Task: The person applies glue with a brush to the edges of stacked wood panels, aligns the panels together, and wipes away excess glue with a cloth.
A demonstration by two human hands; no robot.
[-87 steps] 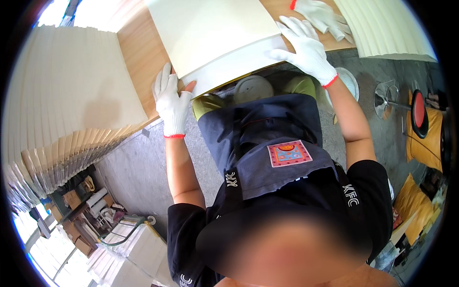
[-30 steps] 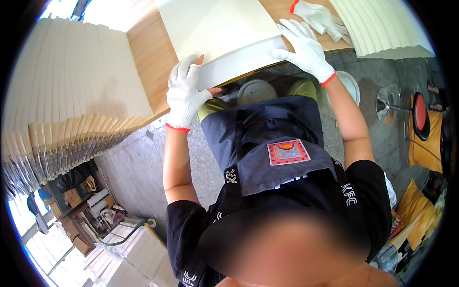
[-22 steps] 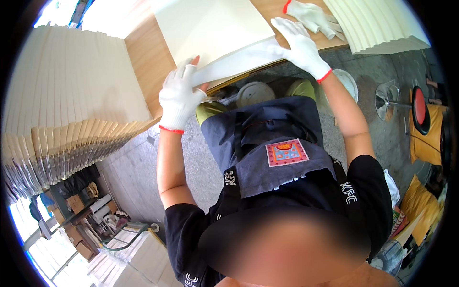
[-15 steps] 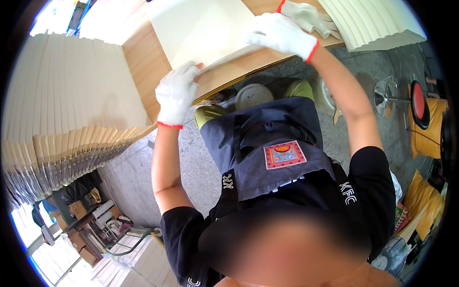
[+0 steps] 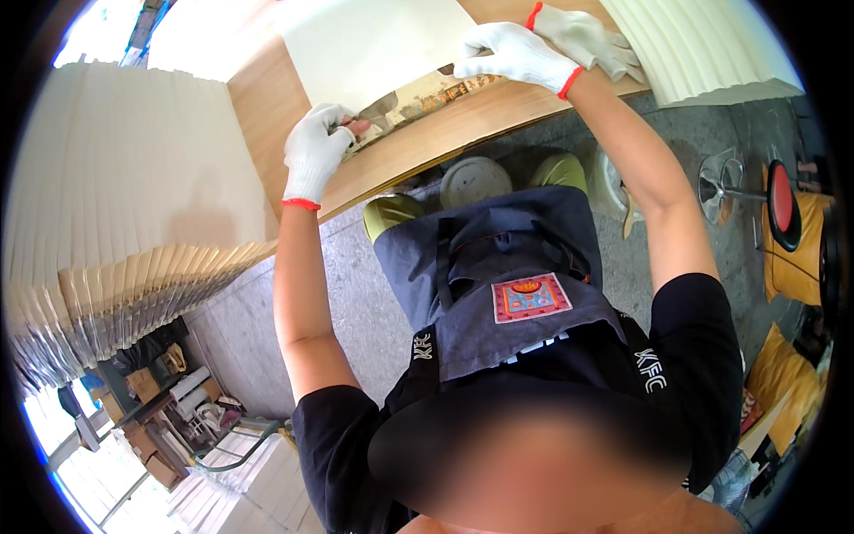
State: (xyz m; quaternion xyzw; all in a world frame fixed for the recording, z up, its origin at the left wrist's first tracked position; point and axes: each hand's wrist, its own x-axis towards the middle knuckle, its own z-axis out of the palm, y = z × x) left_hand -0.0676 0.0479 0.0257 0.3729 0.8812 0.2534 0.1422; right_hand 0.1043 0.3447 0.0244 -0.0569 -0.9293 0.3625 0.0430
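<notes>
A large white sheet (image 5: 374,49) lies on the wooden table, with a strip of camouflage-like colour print (image 5: 418,100) showing along its near edge. Whether that strip is the sheet's turned-up underside or a separate layer, I cannot tell. My left hand (image 5: 317,149), in a white knit glove with a red cuff, is closed on the sheet's near left corner; bare fingertips poke out of the glove. My gloved right hand (image 5: 520,59) is at the near right corner, thumb and fingers curled around the edge. Just beyond it lies a loose white glove (image 5: 583,40).
Tall stacks of pale folded sheets stand at the left (image 5: 133,160) and right (image 5: 703,53) of the table (image 5: 427,138). A round lidded bucket (image 5: 476,181) sits under the near edge. A red-seated stool (image 5: 781,205) and yellow bags (image 5: 792,249) are to the right.
The sheet's near edge has shifted away from me and the printed strip has come into sight. My left hand has moved slightly left; my right hand has stayed near the right corner.
</notes>
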